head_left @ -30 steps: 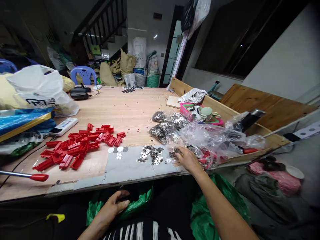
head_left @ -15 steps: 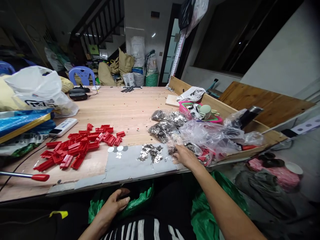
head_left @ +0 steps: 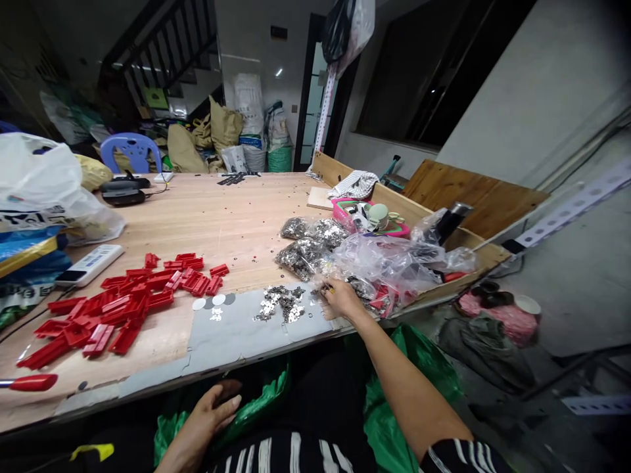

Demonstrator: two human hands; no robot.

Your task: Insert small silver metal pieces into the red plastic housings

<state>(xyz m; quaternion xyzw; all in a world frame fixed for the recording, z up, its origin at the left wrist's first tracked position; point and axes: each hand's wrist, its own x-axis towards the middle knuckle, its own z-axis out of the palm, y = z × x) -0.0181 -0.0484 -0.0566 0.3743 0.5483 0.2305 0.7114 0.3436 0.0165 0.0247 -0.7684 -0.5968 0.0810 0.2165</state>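
Observation:
My right hand (head_left: 341,299) is at the table's front, beside clear bags of small metal pieces (head_left: 300,257). Its fingers are curled together against the grey sheet's right end; what they grip, if anything, is hidden. Left of it, a loose pile of shiny metal pieces (head_left: 280,303) lies on the grey sheet (head_left: 231,335). A few more small pieces (head_left: 216,314) and a row of round discs (head_left: 218,299) lie farther left. Below the table edge, my left hand (head_left: 214,410) rests over green plastic (head_left: 263,401), thumb and fingers apart, holding nothing visible.
Red plastic parts (head_left: 128,302) are heaped on the left, near a red-handled lever (head_left: 34,382) and a white power strip (head_left: 93,265). Crumpled clear plastic (head_left: 389,263) and a pink basket (head_left: 340,210) stand along the right wooden ledge (head_left: 389,200).
The view has turned to the right, so the table things appear farther left. My right hand's fingers have curled in more, near the bags. My left hand stays below the table edge.

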